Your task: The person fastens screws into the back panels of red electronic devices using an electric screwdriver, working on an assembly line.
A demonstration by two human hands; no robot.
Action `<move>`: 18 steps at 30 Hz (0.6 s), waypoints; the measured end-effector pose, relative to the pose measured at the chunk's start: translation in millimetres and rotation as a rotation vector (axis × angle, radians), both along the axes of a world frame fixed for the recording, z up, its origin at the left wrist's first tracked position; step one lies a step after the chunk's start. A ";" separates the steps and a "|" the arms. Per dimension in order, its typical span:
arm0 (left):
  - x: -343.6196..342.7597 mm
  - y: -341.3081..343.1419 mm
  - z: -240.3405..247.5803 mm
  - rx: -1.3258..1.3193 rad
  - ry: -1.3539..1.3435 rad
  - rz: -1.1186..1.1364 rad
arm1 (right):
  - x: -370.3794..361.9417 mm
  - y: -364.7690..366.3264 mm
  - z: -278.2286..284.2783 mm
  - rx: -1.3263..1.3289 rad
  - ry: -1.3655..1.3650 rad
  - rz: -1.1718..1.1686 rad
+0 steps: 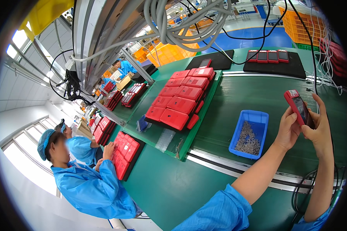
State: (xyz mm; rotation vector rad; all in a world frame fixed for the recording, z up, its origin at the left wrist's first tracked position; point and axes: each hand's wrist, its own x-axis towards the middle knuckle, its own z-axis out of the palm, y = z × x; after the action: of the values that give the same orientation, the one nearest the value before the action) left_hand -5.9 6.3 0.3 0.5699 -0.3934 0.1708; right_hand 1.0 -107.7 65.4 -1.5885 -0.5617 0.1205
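Observation:
Both my hands hold up a red handheld device (292, 99) with a dark screen, tilted, at the right over the green work surface. My left hand (288, 129) grips it from the near left side, with the fingers partly hidden behind it. My right hand (320, 129) closes round its lower right end, thumb at the front and one finger raised. A blue plastic bin (236, 130) full of small metal screws (248, 140) stands left of my hands.
Rows of red device housings (177, 106) lie on a green board. Black mats (275, 67) with several red devices lie behind. Grey coiled cables (169, 32) hang overhead. A co-worker in blue (88, 184) handles red housings (125, 152) at left. Orange crates (302, 27) stand far right.

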 end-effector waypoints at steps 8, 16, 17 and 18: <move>0.0 0.1 0.1 0.007 0.002 -0.011 | 0.8 -1.2 -0.8 0.012 -0.015 0.022; -1.0 -0.5 1.2 -0.001 -0.018 -0.010 | -2.9 0.4 2.1 0.001 -0.019 0.002; -0.3 -3.4 1.3 -0.003 -0.023 -0.019 | -3.1 -2.5 3.3 0.001 -0.020 0.011; 0.4 -6.0 1.2 -0.010 -0.027 -0.034 | -3.3 -6.6 4.9 -0.001 -0.023 0.015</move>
State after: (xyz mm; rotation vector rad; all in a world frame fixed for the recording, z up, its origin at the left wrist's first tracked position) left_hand -5.5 0.4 1.5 0.5515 -0.4280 0.1481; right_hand -2.4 -114.3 70.4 -1.5883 -0.5911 0.1141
